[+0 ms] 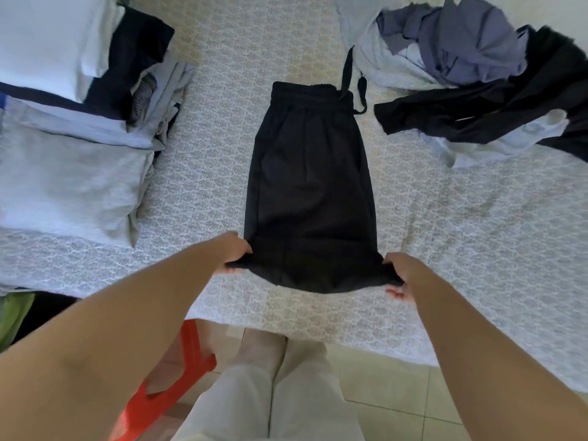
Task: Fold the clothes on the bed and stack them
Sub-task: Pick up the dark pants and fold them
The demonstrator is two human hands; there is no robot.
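Black shorts [310, 186], folded lengthwise, lie flat on the patterned bed sheet [210, 173], waistband at the far end with drawstrings trailing to the right. My left hand [237, 254] pinches the near left corner of the hem. My right hand [399, 275] grips the near right corner. The hem between them is lifted slightly off the sheet.
A stack of folded grey, white and navy clothes [73, 132] fills the left side of the bed. An unfolded heap of blue, black and pale garments [477, 74] lies at the far right. A red plastic stool [165, 383] stands by my legs on the tiled floor.
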